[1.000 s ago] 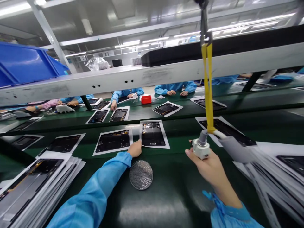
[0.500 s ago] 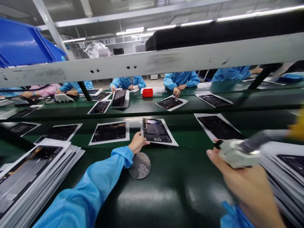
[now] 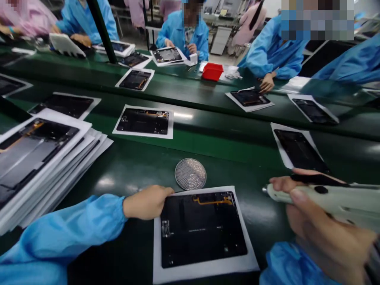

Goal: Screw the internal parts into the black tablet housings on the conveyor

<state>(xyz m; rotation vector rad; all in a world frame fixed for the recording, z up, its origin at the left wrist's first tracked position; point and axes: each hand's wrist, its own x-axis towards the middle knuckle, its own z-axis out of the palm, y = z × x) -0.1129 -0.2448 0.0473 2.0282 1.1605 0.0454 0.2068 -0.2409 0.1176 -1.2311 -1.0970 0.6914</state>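
Observation:
Directly in front of me lies a black tablet housing (image 3: 204, 233) with an orange flex cable, resting on a white sheet (image 3: 204, 274). My left hand (image 3: 148, 202) is closed on its upper left corner, fingers pinched at the edge. Just beyond the housing sits a round metal dish (image 3: 190, 174) with a pattern of small holes. On the right, my right hand (image 3: 317, 213) is wrapped around a pale electric screwdriver (image 3: 323, 200) with a black lever. Its metal tip points left, above the green bench and apart from the housing.
A tall stack of housings on sheets (image 3: 68, 170) stands at the left. Beyond, the green conveyor (image 3: 204, 146) carries several more housings, one (image 3: 144, 120) in the middle and another (image 3: 298, 148) at right. Co-workers in blue sit across, near a red bin (image 3: 212, 71).
My left hand has drawn a housing and its sheet off the conveyor toward me. The view has tilted down, and the screwdriver now points left in my right hand.

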